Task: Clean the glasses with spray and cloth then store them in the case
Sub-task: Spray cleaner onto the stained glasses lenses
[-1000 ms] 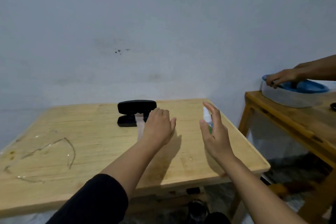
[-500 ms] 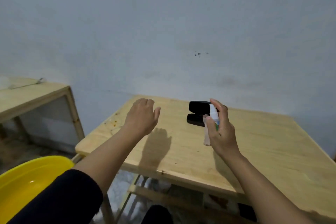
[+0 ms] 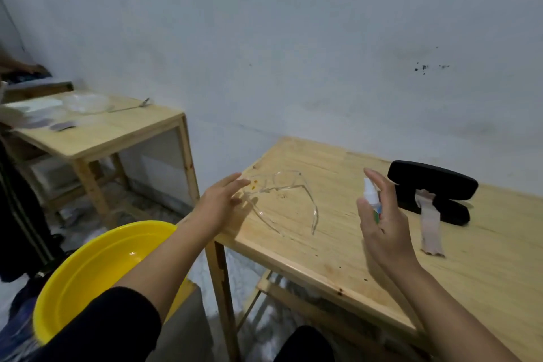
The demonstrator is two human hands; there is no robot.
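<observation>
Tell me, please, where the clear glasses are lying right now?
The glasses lie on the wooden table near its left corner, just beyond the left hand.

Plain pale blue-grey painted wall (image 3: pixel 293 38), small dark speckle marks upper right. Light wooden work table (image 3: pixel 338 247) against it, right side. Second light wooden side table (image 3: pixel 117 132) at left, also against wall. Round yellow plastic basin (image 3: pixel 88 273) low in foreground left. Floor grey, mottled. Lighting dim, even.
</observation>
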